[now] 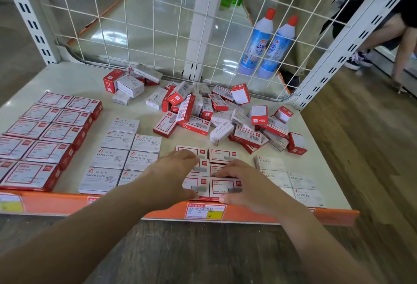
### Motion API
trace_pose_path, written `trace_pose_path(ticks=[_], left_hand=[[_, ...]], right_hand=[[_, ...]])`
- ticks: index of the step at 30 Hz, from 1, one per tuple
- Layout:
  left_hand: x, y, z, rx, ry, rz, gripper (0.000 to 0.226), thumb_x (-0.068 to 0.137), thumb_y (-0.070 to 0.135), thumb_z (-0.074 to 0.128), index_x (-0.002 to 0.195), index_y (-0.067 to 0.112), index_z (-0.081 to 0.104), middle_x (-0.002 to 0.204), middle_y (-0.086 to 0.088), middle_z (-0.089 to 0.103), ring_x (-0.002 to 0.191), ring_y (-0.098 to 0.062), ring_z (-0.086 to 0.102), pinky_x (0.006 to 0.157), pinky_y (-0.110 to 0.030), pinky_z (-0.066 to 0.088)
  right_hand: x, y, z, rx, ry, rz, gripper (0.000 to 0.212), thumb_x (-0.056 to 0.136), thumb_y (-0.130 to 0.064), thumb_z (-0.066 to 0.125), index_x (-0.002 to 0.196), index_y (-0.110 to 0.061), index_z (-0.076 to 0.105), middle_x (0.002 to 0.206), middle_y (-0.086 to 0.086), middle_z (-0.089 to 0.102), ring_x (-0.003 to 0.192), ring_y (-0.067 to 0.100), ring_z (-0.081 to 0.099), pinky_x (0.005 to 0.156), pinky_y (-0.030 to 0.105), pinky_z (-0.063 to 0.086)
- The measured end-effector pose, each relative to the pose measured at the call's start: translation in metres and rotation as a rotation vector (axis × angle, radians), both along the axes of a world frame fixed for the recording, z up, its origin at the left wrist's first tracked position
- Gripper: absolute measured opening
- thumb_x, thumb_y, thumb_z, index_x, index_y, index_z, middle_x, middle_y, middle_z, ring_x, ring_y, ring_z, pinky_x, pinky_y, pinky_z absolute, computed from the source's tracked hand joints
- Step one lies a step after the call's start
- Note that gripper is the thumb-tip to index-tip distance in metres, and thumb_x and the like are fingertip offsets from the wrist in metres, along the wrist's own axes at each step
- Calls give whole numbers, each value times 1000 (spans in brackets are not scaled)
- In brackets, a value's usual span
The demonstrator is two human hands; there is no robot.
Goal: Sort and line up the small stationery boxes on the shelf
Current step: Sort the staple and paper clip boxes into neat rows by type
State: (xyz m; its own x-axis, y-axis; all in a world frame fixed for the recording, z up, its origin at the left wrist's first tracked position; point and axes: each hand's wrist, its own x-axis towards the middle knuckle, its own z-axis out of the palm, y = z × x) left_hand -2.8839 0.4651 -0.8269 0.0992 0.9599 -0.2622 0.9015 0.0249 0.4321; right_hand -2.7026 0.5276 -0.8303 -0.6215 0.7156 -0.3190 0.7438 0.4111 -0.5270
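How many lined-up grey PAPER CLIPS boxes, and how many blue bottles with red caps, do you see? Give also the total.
PAPER CLIPS boxes: 7
Blue bottles: 2
Total: 9

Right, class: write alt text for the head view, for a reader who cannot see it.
Two hands, left and right, press on a block of red-and-white boxes at the shelf front. Sorted rows lie either side; a loose pile lies behind.
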Motion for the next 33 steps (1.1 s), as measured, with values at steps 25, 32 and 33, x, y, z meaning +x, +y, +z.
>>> trace_pose_path(ticks=[25, 32, 33], left_hand=[[-2, 2, -1, 10, 10, -37, 78, 83, 44, 63, 146, 31, 19, 151, 13, 20, 137, -10, 21, 110, -31, 28], [-1, 3, 0, 4, 27, -46, 79, 83, 45, 63, 146, 29, 19, 151, 12, 21, 136, -10, 22, 110, -32, 27], [-1, 3, 1, 3, 30, -47, 79, 83, 45, 63, 146, 29, 19, 150, 12, 21, 136, -10, 22, 110, -31, 27]], right_hand=[[1, -2, 0, -18, 32, -12, 46, 79, -24, 71, 123, -30, 56, 113, -24, 41, 106, -5, 42, 74, 3, 44], [1, -1, 0, -19, 20, -14, 48, 79, -25, 71, 124, -30, 55, 116, -23, 43, 106, -6, 42, 72, 2, 43], [2, -1, 0, -20, 19, -14, 48, 79, -25, 71, 124, -30, 55, 118, -22, 45, 106, -5, 42, 74, 3, 43]])
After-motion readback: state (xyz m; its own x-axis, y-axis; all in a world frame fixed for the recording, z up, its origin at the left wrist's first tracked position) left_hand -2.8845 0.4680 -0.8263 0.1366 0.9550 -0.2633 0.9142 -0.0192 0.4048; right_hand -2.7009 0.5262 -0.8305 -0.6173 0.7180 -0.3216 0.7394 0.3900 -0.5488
